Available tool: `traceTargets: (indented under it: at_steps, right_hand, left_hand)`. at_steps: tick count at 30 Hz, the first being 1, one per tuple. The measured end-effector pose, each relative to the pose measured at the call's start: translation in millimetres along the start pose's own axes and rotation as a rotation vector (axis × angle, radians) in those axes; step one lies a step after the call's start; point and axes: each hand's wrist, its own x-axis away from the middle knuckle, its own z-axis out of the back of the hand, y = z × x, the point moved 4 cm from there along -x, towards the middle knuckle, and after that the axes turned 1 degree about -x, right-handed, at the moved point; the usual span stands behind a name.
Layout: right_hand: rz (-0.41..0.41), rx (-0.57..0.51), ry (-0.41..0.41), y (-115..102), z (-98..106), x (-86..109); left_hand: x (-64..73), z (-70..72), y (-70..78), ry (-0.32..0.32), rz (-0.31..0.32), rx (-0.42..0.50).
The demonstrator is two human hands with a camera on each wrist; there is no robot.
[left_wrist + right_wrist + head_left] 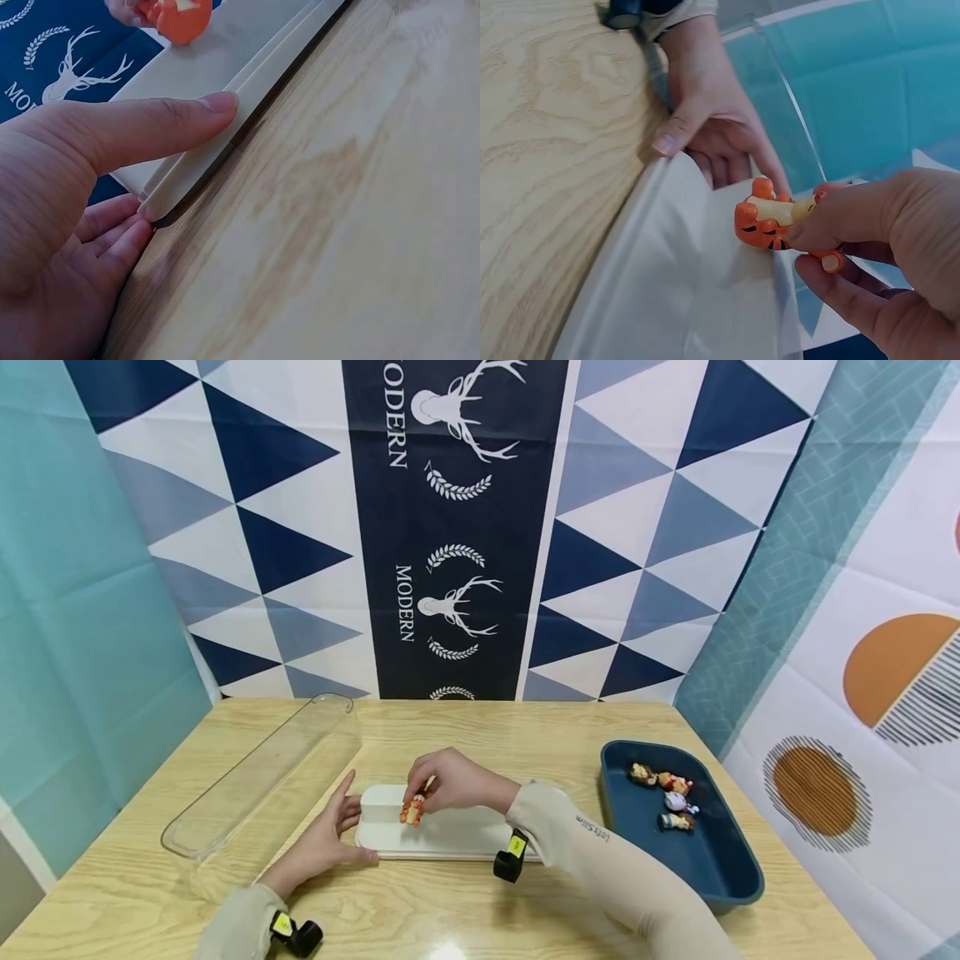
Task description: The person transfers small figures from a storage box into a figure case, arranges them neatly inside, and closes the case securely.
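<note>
My right hand [457,781] pinches an orange tiger figurine [769,217] with black stripes and a pale belly between thumb and fingers. It holds the figurine over the left part of a long, shallow white tray [465,835]. At the tray's left end, my left hand [337,831] grips the near corner. In the left wrist view the thumb [165,124] lies straight across the tray's rim, while other fingertips touch the corner. The right wrist view shows the figurine tilted, its feet towards the left hand. Whether it touches the tray is unclear.
A long, clear plastic cover [262,785] lies to the left. At the right, a dark blue bin [720,860] holds several small figurines [675,802]. A patterned cloth [450,527] hangs behind the wooden table [420,910].
</note>
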Motion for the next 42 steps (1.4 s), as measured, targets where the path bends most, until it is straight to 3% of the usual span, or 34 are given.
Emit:
traceTargets:
  at_steps: [9, 15, 21, 33, 42]
  right_hand:
    - [0.046, 0.154, -0.039, -8.1, -17.6, -9.3]
    - [0.13, 0.395, -0.088, -19.3, -31.0, -12.2]
    - [0.115, 0.599, -0.116, -25.4, -41.5, -9.6]
    - [0.156, 0.647, -0.052, -26.0, -41.9, -5.6]
    - [0.195, 0.702, -0.07, -27.3, -42.8, -3.1]
  left_hand:
    - [0.0, -4.5, 1.3, -0.002, 0.007, 0.009]
    - [2.2, -3.8, 0.4, 0.004, 0.009, 0.004]
    - [2.2, -3.2, 0.9, 0.003, 0.024, 0.011]
    - [1.9, 0.8, 1.3, -0.011, -0.008, -0.004]
    - [2.0, -0.8, 2.7, -0.007, 0.01, -0.009]
